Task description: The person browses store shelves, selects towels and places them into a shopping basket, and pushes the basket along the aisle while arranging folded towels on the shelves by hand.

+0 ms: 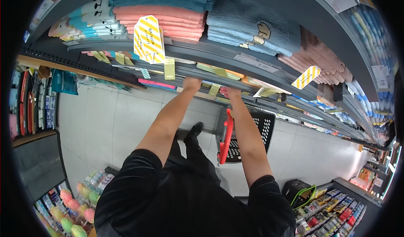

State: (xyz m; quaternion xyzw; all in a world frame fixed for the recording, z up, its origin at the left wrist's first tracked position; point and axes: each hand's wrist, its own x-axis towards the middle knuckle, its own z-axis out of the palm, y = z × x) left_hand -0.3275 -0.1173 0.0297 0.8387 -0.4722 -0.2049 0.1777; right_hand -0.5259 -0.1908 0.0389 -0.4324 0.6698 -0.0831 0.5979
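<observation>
Both of my arms reach forward to the lower shelf (202, 70) of a rack stacked with folded towels. My left hand (192, 83) is at the shelf's front edge, its fingers hidden beyond that edge. To its right, my right hand (230, 92) is at the lower level, its fingers stretched toward the left, and no object shows in them. A yellow-green tag (214, 89) hangs between the two hands. Folded pink towels (156, 84) lie left of my left hand. What either hand touches inside the shelf is hidden.
Coral towels (168, 23) and blue towels (248, 26) fill the upper shelf, with striped tags (149, 39) hanging in front. A shopping basket (263, 129) with a red handle (226, 138) stands below my right arm. Behind me is a black basket (298, 193).
</observation>
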